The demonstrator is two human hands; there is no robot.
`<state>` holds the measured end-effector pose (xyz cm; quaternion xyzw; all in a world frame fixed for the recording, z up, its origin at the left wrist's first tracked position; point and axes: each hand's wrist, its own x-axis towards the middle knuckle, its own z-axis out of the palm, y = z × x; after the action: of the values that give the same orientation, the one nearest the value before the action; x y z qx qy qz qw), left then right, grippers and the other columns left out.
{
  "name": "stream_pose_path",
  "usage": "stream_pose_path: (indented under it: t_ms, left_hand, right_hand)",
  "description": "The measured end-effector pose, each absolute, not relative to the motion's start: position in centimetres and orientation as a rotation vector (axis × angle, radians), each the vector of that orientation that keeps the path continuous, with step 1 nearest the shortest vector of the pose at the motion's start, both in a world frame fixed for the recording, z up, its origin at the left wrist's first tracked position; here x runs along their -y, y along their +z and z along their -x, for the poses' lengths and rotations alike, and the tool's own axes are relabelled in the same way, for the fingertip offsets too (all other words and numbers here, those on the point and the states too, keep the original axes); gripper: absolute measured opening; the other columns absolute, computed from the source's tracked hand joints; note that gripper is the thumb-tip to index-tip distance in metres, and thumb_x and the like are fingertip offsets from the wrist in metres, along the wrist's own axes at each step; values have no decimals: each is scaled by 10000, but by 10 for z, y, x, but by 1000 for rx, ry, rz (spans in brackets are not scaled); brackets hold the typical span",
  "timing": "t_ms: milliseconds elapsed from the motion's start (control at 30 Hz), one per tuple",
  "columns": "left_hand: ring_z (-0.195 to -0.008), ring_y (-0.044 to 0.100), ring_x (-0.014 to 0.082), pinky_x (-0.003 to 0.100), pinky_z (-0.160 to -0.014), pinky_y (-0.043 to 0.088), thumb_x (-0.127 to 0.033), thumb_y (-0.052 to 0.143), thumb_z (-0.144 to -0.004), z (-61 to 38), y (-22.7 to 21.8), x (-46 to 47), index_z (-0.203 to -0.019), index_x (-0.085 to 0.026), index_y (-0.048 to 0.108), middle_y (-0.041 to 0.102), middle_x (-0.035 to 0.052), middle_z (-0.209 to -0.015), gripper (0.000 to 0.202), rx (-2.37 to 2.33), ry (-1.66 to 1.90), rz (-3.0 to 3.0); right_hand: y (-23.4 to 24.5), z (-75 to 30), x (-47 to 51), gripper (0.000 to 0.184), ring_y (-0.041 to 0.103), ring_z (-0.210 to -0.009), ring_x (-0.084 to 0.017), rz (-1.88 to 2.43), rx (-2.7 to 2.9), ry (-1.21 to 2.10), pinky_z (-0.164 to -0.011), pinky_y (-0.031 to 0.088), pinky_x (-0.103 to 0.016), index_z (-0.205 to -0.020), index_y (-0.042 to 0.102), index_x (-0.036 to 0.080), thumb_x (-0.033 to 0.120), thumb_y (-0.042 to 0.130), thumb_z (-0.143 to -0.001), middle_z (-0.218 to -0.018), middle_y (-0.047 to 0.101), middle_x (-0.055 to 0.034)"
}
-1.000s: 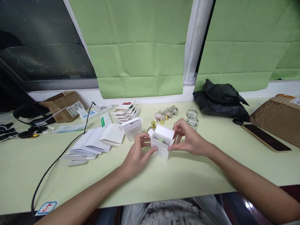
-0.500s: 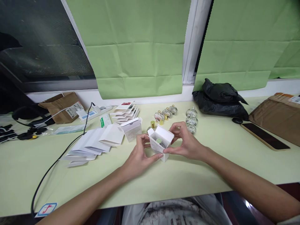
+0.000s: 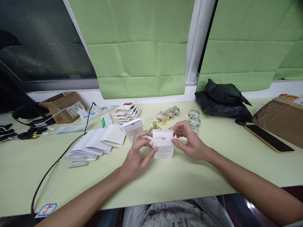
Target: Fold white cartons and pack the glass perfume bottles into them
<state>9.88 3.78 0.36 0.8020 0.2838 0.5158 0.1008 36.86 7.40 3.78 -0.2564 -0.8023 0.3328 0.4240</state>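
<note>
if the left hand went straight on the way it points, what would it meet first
Probably the white box between the hands: the left hand touches its left side. Farther on, perhaps the right hand, though depth is unclear.

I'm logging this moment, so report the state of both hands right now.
Left hand: holding the white box at its left side, thumb on the front.
Right hand: holding the same box near its upper right edge.
</note>
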Motion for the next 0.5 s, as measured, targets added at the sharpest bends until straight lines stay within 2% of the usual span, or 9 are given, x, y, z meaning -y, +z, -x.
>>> stream_pose_path:
  t_ms: [100, 233, 367, 500]
  left_hand:
    - [-1247, 609, 241, 405, -900, 626, -48, 701, -945, -97, 7, -36, -1330, -264, 517, 510, 137, -1395, 478, -914, 1473, -2490]
    - [-1119, 650, 198, 363, -851, 637, -69, 704, -951, -98, 9, -34, -1311, -254, 565, 493, 128, -1380, 428, -962, 1479, -2475]
    - [-1036, 661, 171, 357, -850, 641, -96, 713, -956, -98, 9, -33, -1344, -258, 576, 489, 123, -1373, 442, -981, 1464, -2471]
    - [-921, 667, 134, 366, -868, 638, -127, 702, -973, -99, 12, -31, -1311, -243, 629, 470, 116, -1366, 364, -1041, 1415, -2488]
  right_hand:
    - [39, -368, -72, 214, 675, -1016, -213, 638, 2033, 716, -820, 612, -390, -1191, 459, 293, 221, 589, -1037, -1310, 589, -92]
    - [44, -369, -71, 177, 577, -1256, -279, 569, 2107, 442, -820, 608, -384, -1155, 549, 276, 168, 582, -1018, -1318, 564, -117]
    - [45, -370, -73, 232, 581, -1179, -275, 525, 2137, 164, -906, 587, -450, -1175, 628, 266, 126, 600, -992, -1270, 515, -123]
    - [45, -374, -75, 234, 598, -1090, -277, 443, 2215, -102, -925, 553, -482, -1153, 681, 255, 140, 683, -950, -1242, 577, -120]
